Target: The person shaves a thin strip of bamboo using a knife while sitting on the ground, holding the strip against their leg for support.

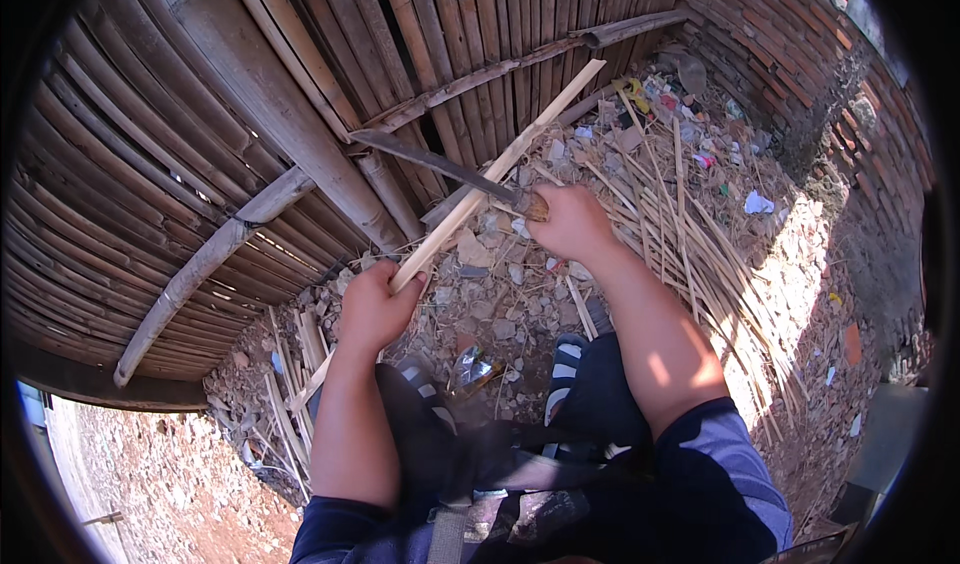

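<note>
Bamboo strip (pixel 470 206), pale and long, slanted across the middle of the view, held above the rubble-strewn ground (pixel 490 309). The left hand (pixel 378 304) had its fingers clamped on the strip toward its lower end, and from there the strip ran up toward a point between one and two o'clock. The right hand (pixel 572 222), at about two o'clock from the left, had its fingers closed around the wooden handle (pixel 538 207) of a large knife. Its long, dark blade (pixel 430 159) pointed toward ten o'clock and crossed the strip roughly midway along the visible length; whether the edge touched the wood could not be told.

At about four o'clock from the right hand, a loose spread of thin strips (pixel 690 239) lay on the ground. A smaller bunch of pale pieces (pixel 285 404) lay between seven and eight o'clock from the left hand, and a shiny foil scrap (pixel 472 369) near four o'clock from it, between two feet in striped footwear (pixel 565 369). A bamboo wall (pixel 470 34) filled the view from nine to about one o'clock, braced with thick poles (pixel 260 99). At two o'clock stood a brick wall (pixel 780 49), with colourful litter (pixel 640 92) near its foot.
</note>
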Motion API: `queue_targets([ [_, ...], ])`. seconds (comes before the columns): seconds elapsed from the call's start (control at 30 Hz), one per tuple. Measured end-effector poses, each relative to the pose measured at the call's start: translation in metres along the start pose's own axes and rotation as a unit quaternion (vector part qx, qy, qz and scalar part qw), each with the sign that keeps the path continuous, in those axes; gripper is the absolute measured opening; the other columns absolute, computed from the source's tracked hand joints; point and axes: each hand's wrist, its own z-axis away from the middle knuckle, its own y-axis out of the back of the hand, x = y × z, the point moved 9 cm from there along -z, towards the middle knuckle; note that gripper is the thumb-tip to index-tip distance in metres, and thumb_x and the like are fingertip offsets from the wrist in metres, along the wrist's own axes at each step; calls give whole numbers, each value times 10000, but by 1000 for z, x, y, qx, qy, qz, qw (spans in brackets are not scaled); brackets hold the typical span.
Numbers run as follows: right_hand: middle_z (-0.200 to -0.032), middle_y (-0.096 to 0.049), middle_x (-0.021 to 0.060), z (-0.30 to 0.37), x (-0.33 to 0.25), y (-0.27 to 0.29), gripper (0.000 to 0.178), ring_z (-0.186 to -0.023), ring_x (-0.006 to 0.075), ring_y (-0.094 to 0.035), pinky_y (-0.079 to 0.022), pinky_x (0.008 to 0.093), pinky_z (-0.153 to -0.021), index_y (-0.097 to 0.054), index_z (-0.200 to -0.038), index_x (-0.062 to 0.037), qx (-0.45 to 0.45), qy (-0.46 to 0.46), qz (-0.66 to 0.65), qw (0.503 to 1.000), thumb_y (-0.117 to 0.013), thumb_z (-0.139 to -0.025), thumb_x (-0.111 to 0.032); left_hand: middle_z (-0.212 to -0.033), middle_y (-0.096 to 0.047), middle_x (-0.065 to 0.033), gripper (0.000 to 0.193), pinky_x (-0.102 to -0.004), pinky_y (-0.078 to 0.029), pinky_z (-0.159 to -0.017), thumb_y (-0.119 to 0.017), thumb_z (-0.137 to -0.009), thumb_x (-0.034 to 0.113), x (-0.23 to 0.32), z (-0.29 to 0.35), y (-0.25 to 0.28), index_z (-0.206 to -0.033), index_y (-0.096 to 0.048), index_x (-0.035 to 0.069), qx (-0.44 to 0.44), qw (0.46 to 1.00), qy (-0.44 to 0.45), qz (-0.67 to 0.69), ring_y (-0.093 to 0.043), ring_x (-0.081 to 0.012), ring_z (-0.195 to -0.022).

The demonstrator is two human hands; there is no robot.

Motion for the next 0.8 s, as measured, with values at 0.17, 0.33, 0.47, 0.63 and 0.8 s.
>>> queue_targets([
  [0.17, -930, -734, 201, 11, -40, -14, 314, -921, 417, -697, -557, 500, -816, -721, -1013, -80, -53, 137, 122, 982, -711, -752, -255, -697, -647, -107, 349, -371, -491, -642, -789, -869, 334, -12, 3, 3, -892, -700, -3, 14, 1000, -13, 6, -610, -183, -653],
  [0.33, -950, -731, 220, -21, 68, 14, 353, -944, 409, -700, -556, 479, -835, -727, -1048, -72, 60, -47, -66, 995, -728, -761, -277, -661, -601, -60, 316, -350, -458, -607, -788, -884, 312, -5, 3, 5, -879, -697, 9, -9, 999, -22, 33, -551, -135, -636],
  [0.47, -961, -730, 222, -19, 73, 21, 377, -956, 406, -697, -552, 469, -848, -724, -1055, -49, 95, -55, -39, 993, -742, -767, -292, -705, -666, -179, 371, -435, -507, -653, -746, -882, 381, -5, 2, 1, -914, -715, 13, -29, 999, -9, 24, -670, -316, -670],
  [0.63, -911, -728, 196, 0, 3, 10, 301, -915, 420, -692, -543, 508, -818, -710, -994, -75, 14, 12, 24, 1000, -731, -752, -253, -705, -667, -168, 355, -425, -504, -643, -749, -883, 360, -12, -2, -1, -925, -710, 10, -17, 998, -3, 59, -660, -301, -648],
  [0.8, -890, -730, 187, -3, -11, -8, 307, -894, 414, -699, -545, 508, -809, -710, -988, -87, -28, 98, 80, 992, -752, -748, -273, -640, -576, -15, 300, -334, -434, -574, -772, -908, 303, -8, 6, 2, -889, -688, 15, -30, 998, -38, 41, -513, -106, -609],
])
